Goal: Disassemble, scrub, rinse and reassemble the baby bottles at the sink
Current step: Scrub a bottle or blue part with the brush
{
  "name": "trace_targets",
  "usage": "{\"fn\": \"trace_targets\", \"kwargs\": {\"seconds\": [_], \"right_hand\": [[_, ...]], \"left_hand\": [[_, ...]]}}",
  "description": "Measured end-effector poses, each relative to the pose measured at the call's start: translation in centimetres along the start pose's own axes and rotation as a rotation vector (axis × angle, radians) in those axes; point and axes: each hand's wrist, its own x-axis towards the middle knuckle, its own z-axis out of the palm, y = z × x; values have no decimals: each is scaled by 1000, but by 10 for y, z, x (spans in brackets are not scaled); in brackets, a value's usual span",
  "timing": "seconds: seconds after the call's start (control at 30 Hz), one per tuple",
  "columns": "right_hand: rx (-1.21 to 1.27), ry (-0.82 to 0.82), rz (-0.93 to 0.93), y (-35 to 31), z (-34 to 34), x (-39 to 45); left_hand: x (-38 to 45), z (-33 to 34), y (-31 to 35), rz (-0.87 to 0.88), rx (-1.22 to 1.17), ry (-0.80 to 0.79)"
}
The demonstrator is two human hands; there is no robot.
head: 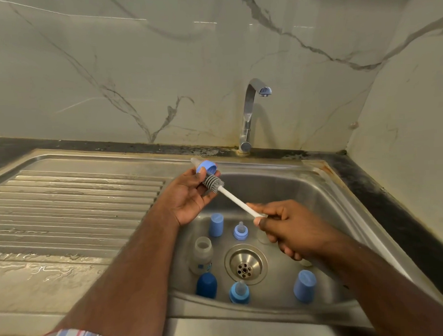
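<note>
**Over the sink basin: teat-and-collar unit under the brush**

Above the basin's rear-left corner, the left hand (pixel 188 194) holds a blue screw collar with its clear teat (pixel 204 166), fingers and thumb curled round the collar. The teat tip points up and away to the left; the collar's open underside faces down and right, toward the other hand. The bottle brush (pixel 213 184) has its grey ribbed head at that opening, apparently touching the collar's edge; whether it has entered cannot be told.

The right hand (pixel 281 226) is nearer the basin's front and pinches the far end of the brush's white handle between thumb and curled fingers. The handle's long axis runs diagonally from that hand up and left to the collar, in line with the collar's opening. Judgement: the scrub stroke turns on this line; pushing along the handle should drive the head into the collar, with the left hand bracing.

The stainless sink (pixel 305 189) holds the remaining parts, standing round the drain (pixel 245 264). Left of it: a clear bottle body (pixel 202 255), open-mouthed and upright. Behind it: a light-blue cap (pixel 215 224) and a second collar with teat (pixel 240 230). Along the front wall: a dark-blue cap (pixel 206 285), a third collar with teat (pixel 239 292), and another light-blue cap (pixel 304 286), tilted. A pale item under the right hand is too hidden to name.

The tap (pixel 249 110) shows no water running. Judgement: disassembly looks done; scrubbing is in hand, rinsing and reassembly remain.
</note>
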Motion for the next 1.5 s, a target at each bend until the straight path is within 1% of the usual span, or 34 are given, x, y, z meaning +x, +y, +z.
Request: {"fn": "trace_targets", "kwargs": {"seconds": [0.07, 0.17, 0.33, 0.43, 0.57, 0.63, 0.7, 0.8, 0.87, 0.93, 1.0, 1.07, 1.2, 1.33, 1.4, 1.47, 1.5], "right_hand": [[26, 45, -10, 1, -2, 2], [-1, 99, 5, 3, 4, 7], [124, -49, 24, -1, 8, 2], [142, -45, 7, -1, -4, -1], [86, 0, -5, 2, -12, -1], [61, 56, -42, 3, -12, 0], [-18, 125, -99, 6, -9, 4], [-193, 166, -132, 7, -2, 13], [-212, 211, -102, 7, -3, 17], [-239, 248, -116, 7, -6, 17], [-235, 212, -158, 7, -3, 14], [-225, 170, -157, 9, 2, 15], [-284, 250, -119, 11, 1, 23], [-310, 211, -164, 9, 4, 18], [-345, 247, -135, 10, 0, 22], [-318, 287, -118, 12, -5, 23], [-287, 280, -125, 13, -6, 23]], "left_hand": [[-1, -1, 1, 3, -21, -21], [-1, 0, 0, -2, -11, -39], [0, -1, -1, 15, -9, -20], [0, 0, 0, 32, -73, -3], [2, 1, 1, 53, -109, 71], [3, -1, 1, 59, -117, 139], [4, -1, 1, 55, -93, 178], [2, 4, -2, 38, -20, 166], [1, 6, -2, 24, -2, 160], [1, 8, -3, 24, -12, 160], [3, 6, -2, 37, -38, 171], [3, 5, -2, 57, -36, 166], [3, 7, -5, 88, 51, 137], [5, 8, -7, 106, 146, 138], [5, 8, -8, 108, 208, 140], [6, 9, -10, 107, 226, 144], [5, 9, -10, 105, 223, 139]]}}
